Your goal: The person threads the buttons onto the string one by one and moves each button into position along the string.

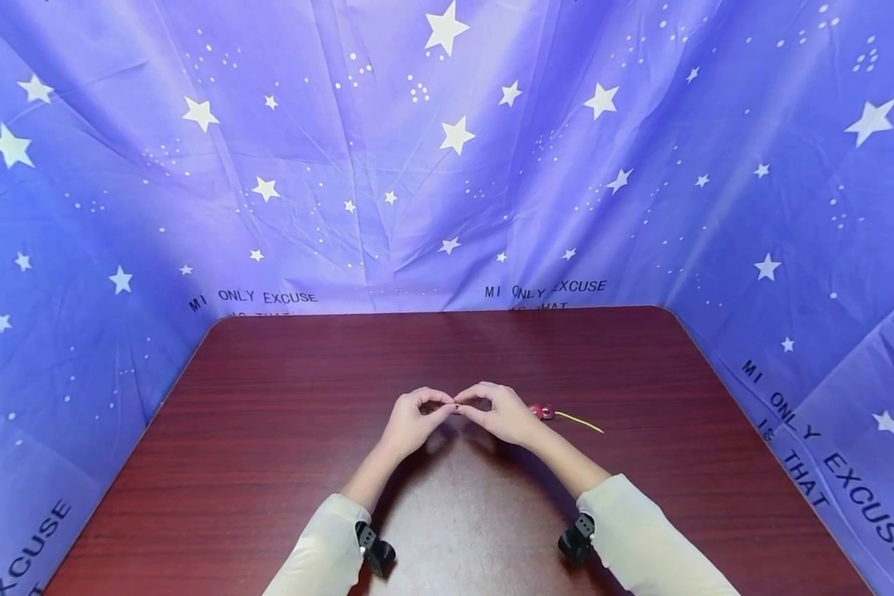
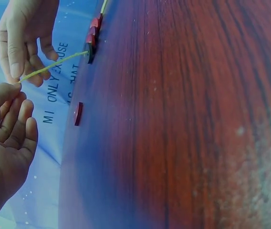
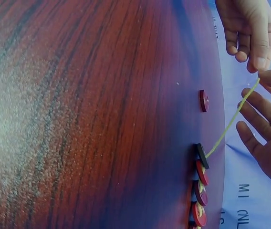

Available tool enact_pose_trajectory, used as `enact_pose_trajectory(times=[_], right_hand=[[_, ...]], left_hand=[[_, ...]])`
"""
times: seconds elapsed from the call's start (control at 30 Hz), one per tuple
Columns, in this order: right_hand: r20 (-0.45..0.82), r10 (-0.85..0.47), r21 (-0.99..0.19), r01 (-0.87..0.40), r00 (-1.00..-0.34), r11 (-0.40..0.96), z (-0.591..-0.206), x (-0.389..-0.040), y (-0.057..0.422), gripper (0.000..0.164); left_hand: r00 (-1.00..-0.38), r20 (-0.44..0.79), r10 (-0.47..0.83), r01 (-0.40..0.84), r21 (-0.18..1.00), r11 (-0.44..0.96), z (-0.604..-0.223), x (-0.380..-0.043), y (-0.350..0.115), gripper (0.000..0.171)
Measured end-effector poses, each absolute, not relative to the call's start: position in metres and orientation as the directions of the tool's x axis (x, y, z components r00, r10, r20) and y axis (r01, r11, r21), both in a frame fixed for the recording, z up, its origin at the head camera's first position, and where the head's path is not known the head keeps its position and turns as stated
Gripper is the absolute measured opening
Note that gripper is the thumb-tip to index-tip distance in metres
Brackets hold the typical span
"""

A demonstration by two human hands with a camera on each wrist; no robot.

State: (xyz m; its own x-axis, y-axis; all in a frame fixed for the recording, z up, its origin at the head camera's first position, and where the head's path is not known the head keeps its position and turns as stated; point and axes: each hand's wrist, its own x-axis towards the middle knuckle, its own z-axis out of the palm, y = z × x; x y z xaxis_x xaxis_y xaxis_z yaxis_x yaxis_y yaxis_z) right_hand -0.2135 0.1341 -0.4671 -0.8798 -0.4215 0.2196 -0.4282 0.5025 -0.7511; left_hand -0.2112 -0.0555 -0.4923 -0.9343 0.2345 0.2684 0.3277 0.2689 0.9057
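A yellow-green string [image 3: 233, 116] runs up from a row of threaded buttons to where both hands' fingertips meet. My left hand [image 1: 410, 424] pinches the string's tip between thumb and forefinger. Right beside it, my right hand [image 1: 508, 415] also pinches the string near that end, its other fingers spread loosely. The threaded buttons lie on the table: a black button [image 3: 202, 156] comes first, then a red button [image 3: 201, 172], a dark purple-red button [image 3: 200, 193] and another red button [image 3: 199, 214]. One loose red button [image 2: 78, 114] lies apart from the row.
The dark red wood-grain table [image 1: 313, 364] holds all of this. The string's other tail [image 1: 581, 421] stretches out to the right past the buttons. A blue-purple star-printed cloth [image 1: 387, 149] surrounds the back and sides. Small black cameras [image 1: 376, 550] sit on both wrists.
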Motion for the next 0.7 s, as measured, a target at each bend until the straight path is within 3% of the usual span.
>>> enact_pose_trajectory(times=[0.7], right_hand=[[0.251, -0.415, -0.707, -0.458, -0.875, 0.539, -0.4682, -0.2152, 0.1366, 0.011]], left_hand=[[-0.923, 0.280, 0.264, 0.346, 0.905, 0.248, -0.4924, -0.2117, -0.0539, 0.008]])
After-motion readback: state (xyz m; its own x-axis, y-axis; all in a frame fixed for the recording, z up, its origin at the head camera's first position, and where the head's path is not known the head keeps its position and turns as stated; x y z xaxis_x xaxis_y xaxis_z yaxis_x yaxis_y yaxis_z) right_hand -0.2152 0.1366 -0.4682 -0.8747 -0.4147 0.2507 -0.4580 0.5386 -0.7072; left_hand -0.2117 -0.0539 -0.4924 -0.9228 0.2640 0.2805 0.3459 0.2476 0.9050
